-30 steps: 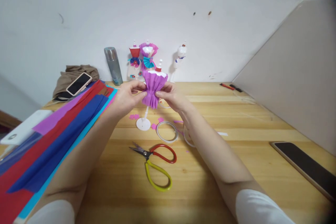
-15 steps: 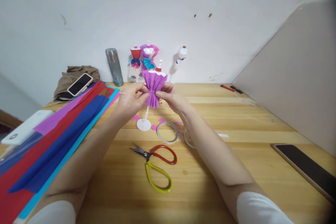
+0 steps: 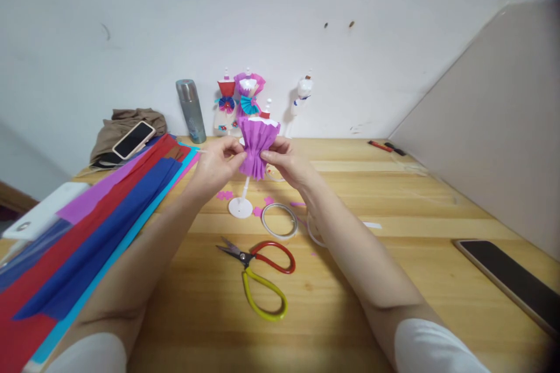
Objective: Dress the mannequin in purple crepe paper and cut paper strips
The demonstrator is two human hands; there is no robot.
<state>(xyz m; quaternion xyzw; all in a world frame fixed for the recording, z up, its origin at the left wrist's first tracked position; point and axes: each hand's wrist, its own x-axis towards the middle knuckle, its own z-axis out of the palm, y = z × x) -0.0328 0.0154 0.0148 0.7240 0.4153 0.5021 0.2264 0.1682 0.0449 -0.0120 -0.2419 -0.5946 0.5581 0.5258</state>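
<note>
Round mark [image 3: 24, 226] on flat white rectangular object [image 3: 52, 207], far L, was too small to read. R forearm [image 3: 359, 250] hid part of thin pale ring [image 3: 310, 232]; dark-screened phone [image 3: 510, 280] was cut off at R edge. Purple pleated paper dress [image 3: 259, 145], cinched at mid, flared top & bottom, sat on white mini mannequin stand [image 3: 240, 207] btwn hands; L hand [image 3: 220, 161] pinched its L edge, R hand [image 3: 289, 161] gripped R side, thumb in front, other fingertips hidden

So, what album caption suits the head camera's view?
Right hand pinches a purple ruffle on a mannequin, left hand at its edge; open scissors lie nearer.
</note>
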